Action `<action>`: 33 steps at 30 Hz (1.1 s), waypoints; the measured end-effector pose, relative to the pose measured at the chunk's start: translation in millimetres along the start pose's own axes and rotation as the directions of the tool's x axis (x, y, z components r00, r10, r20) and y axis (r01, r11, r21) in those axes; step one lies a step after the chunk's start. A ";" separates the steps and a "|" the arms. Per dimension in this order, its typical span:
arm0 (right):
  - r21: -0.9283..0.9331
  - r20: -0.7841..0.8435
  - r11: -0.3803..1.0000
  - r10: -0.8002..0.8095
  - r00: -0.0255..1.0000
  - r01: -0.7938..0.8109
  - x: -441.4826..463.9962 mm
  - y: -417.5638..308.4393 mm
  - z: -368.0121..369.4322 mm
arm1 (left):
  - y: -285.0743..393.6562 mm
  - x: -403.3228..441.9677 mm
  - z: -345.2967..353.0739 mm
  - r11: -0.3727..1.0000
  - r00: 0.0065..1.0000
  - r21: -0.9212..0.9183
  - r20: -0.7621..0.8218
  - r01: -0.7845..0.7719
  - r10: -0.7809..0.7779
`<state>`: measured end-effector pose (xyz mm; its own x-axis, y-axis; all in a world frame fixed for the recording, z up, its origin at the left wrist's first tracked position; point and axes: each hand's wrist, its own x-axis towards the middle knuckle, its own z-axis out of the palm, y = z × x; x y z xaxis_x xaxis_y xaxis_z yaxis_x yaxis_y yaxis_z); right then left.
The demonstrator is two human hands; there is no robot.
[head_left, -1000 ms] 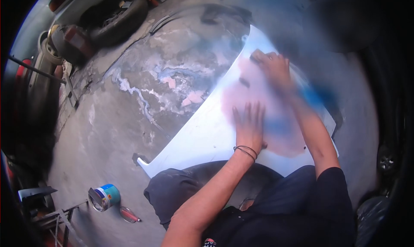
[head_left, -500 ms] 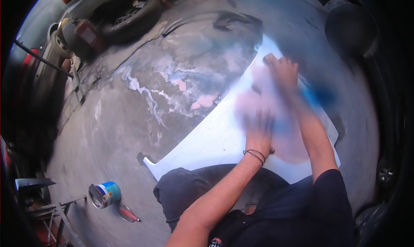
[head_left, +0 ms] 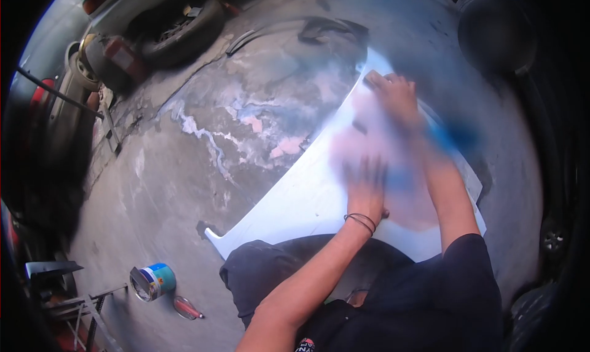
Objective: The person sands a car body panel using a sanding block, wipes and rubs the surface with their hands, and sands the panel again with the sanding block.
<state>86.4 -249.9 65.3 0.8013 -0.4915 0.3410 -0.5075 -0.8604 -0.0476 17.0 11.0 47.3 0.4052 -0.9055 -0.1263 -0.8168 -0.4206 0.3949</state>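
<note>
A white car body panel (head_left: 289, 210), perhaps a fender, lies across the floor in front of my knees, with a pinkish patch (head_left: 418, 210) over much of its right part. My left hand (head_left: 365, 186) rests flat on the panel at the edge of that patch, fingers spread, a dark band round the wrist. Farther up, near the panel's narrow far end, my right hand (head_left: 396, 100) is closed over a small sanding pad (head_left: 372, 78), most of it hidden under the fingers. A lens smear blurs the area around both hands.
On the floor at lower left are an open paint can (head_left: 153, 281) and a red-handled tool (head_left: 187, 308). A metal stand (head_left: 92, 309) is beside them. A tyre (head_left: 184, 35) and a red container (head_left: 123, 54) stand at upper left; dark trim (head_left: 332, 29) lies beyond the panel.
My right hand has shifted slightly up and left along the panel with the pad. The left hand stays almost in place; the view has moved a little.
</note>
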 end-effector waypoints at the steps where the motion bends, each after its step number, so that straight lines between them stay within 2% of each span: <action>1: 0.069 0.196 0.998 -0.024 0.980 0.011 -1.6 10.6 -26.4 | 0.1 -0.1 1.9 1.000 1.000 0.016 -0.010 -0.002 0.002; 2: 0.142 0.382 0.990 -0.068 0.922 0.014 -4.8 21.7 -42.2 | -0.8 0.4 2.6 1.000 1.000 0.031 -0.023 0.002 -0.002; 3: 0.145 0.384 0.989 -0.074 0.920 0.019 -14.8 42.2 -45.5 | -1.3 0.8 -0.2 1.000 1.000 0.030 -0.023 0.009 -0.008; 5: 0.108 0.216 0.980 -0.187 0.958 0.167 -39.1 84.7 -49.1 | -2.2 -2.3 -9.9 0.999 1.000 0.038 0.014 -0.023 0.022; 8: 0.191 0.188 0.961 -0.237 0.953 0.202 -20.4 63.9 -42.7 | -0.3 -0.7 -13.1 0.999 0.999 0.038 0.044 -0.033 0.032; 10: 0.097 0.231 0.979 -0.196 0.953 0.178 9.5 56.8 16.2 | 1.4 2.3 -15.5 0.998 0.998 0.059 0.051 -0.035 0.032; 14: 0.078 0.278 0.986 -0.166 0.946 0.150 10.0 38.3 -1.2 | 7.9 0.7 -11.8 0.998 0.999 0.045 0.019 -0.033 0.032; 16: 0.058 0.219 0.991 -0.131 0.967 0.122 -14.1 40.4 -20.4 | 8.9 2.4 -16.0 0.998 0.999 0.048 0.023 -0.031 0.030; 17: 0.060 0.221 0.990 -0.141 0.965 0.131 -17.3 48.5 -22.0 | 9.1 2.9 -17.2 0.998 0.999 0.049 0.031 -0.026 0.025; 19: 0.193 0.182 0.955 -0.261 0.948 0.226 -25.1 62.3 -19.3 | 4.6 1.4 -15.1 0.998 0.999 0.045 0.024 -0.033 0.032; 20: 0.196 0.180 0.957 -0.249 0.952 0.213 -20.9 60.6 -8.9 | 3.7 0.2 -13.4 0.998 0.998 0.038 0.022 -0.057 0.056; 22: 0.036 0.128 0.992 -0.127 0.984 0.123 5.1 50.1 24.6 | 4.5 1.3 -13.1 0.997 0.998 0.040 0.017 -0.064 0.063; 23: 0.038 0.126 0.993 -0.120 0.985 0.116 10.9 42.3 34.9 | 4.7 0.1 -13.5 0.998 0.998 0.033 0.008 -0.060 0.059; 25: -0.053 0.067 0.998 -0.034 0.997 0.038 25.8 23.2 34.6 | 6.0 1.4 -15.2 0.998 0.999 0.035 0.006 -0.052 0.052; 26: -0.061 0.070 0.997 -0.040 0.997 0.044 17.4 19.8 30.2 | 7.1 0.6 -16.1 0.999 0.999 0.032 0.012 -0.043 0.043; 28: 0.084 0.114 0.993 -0.093 0.989 0.084 -5.7 -0.7 -7.4 | 6.6 1.4 -18.4 0.999 0.999 0.029 0.017 -0.034 0.033; 32: 0.004 0.168 0.991 -0.130 0.977 0.131 -8.9 8.8 -0.2 | 0.5 -1.0 -14.1 0.999 0.999 0.011 0.001 -0.049 0.049; 33: 0.039 0.122 0.998 -0.058 0.991 0.053 2.2 14.8 16.6 | 1.2 -3.2 -14.1 0.999 0.999 0.009 0.004 -0.047 0.047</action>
<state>85.9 -265.9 49.8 0.8620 -0.4538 0.2259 -0.4512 -0.8900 -0.0659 20.5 14.2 61.0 0.3646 -0.9245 -0.1111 -0.8386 -0.3778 0.3925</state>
